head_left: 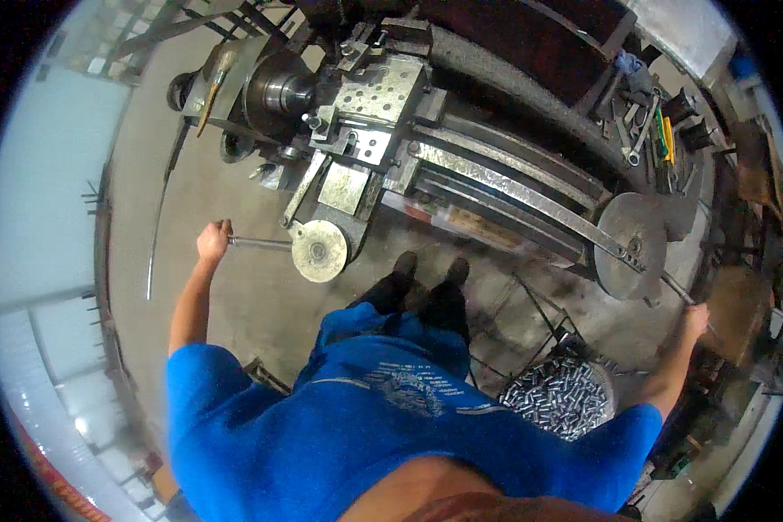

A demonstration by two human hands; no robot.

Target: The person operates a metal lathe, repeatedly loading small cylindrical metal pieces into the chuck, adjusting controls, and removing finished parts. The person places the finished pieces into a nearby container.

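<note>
A lathe-like metal machine stretches in front of me from the upper left to the right. My left hand (213,241) is closed around the end of a metal handle (259,243), which runs to a round pale disc (319,250) at the machine's front. Far to the right, my right hand (694,320) grips a rod-shaped lever (675,285) beside a large round wheel (632,246). A long flat bar (522,193) spans from the tool carriage (376,91) to that wheel. The chuck (285,92) sits left of the carriage.
A round container (607,383) full of small shiny metal cylinders (558,398) stands low on my right. Wrenches (642,135) and other hand tools lie at the upper right. A brush (217,85) rests on the headstock. A thin rod (157,230) hangs at the left.
</note>
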